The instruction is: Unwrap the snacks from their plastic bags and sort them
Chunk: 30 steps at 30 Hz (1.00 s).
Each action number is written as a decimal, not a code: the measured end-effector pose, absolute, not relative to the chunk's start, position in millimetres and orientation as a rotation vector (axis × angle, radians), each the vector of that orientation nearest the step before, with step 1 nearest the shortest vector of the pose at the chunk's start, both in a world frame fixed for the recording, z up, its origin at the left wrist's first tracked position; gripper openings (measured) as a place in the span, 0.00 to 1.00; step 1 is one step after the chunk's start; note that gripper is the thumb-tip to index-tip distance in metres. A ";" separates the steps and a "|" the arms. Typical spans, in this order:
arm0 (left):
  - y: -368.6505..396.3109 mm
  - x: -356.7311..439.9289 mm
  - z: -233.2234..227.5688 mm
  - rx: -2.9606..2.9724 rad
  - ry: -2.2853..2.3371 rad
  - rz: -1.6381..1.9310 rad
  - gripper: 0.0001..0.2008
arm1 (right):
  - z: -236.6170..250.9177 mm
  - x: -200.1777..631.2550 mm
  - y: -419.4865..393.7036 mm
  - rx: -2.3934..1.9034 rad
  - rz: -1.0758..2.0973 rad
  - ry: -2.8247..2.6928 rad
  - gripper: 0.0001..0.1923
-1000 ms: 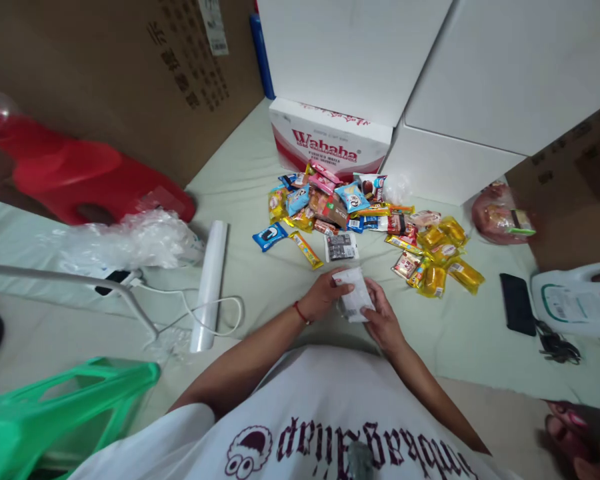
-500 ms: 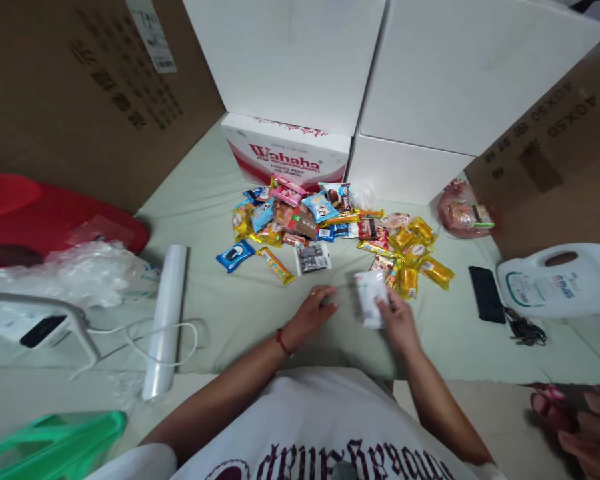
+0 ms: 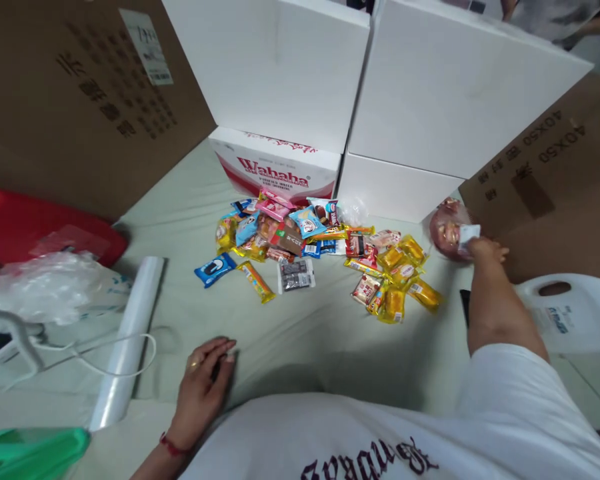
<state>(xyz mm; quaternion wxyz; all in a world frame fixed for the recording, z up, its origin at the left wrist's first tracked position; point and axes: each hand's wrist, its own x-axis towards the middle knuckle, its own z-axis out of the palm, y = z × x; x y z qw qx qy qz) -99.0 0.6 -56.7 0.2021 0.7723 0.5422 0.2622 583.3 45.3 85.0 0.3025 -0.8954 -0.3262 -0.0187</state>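
Observation:
On the right, my right hand [image 3: 486, 251] is closed on a small white packet [image 3: 469, 233]. It reaches over a round reddish container [image 3: 443, 231] that has wrapped items in it, beside the brown carton. My left hand [image 3: 205, 380] rests on the pale green cloth near my body, fingers loosely bent, thumb apart, holding nothing. Ahead lies a heap of wrapped snacks: a blue packet [image 3: 215, 269], a yellow bar [image 3: 256, 281], a clear-and-dark packet [image 3: 296, 275], a brown packet [image 3: 287, 239] and several yellow-wrapped cakes [image 3: 393, 304].
Behind the heap stand a Wahaha carton [image 3: 275, 175] and white boxes [image 3: 405, 187]. Brown cartons [image 3: 545, 193] flank the cloth. A plastic roll [image 3: 130, 340], a white cable [image 3: 153, 353] and a red object [image 3: 55, 227] are at left; a white jug [image 3: 575, 313] is at right.
My right hand has carried the white packet from the cloth's middle out to the reddish container at right. My left hand has drawn back and to the left. The view has shifted.

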 end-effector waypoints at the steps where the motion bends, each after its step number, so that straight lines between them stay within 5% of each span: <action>1: -4.1 -98.8 -59.7 2.254 1.495 0.745 0.15 | 75.7 587.8 49.0 -2.413 -0.096 -0.747 0.22; 10: -10.4 -95.0 -58.9 2.437 1.403 0.788 0.12 | 38.9 570.3 6.3 -2.225 -0.494 -0.530 0.20; 15: -10.9 -94.0 -58.3 2.398 1.367 0.829 0.11 | 6.3 476.0 -14.4 -2.014 0.260 -1.205 0.16; 19: -13.3 -92.3 -57.5 2.367 1.338 0.887 0.10 | 0.2 423.5 35.0 -1.939 0.606 -1.495 0.14; 25: -14.4 -88.3 -51.6 2.253 1.309 0.966 0.08 | 26.1 393.7 172.9 -2.056 0.149 -1.222 0.22; 30: -14.6 -95.5 -27.9 1.840 1.324 0.977 0.12 | 50.4 388.4 208.3 -1.967 0.180 -1.208 0.22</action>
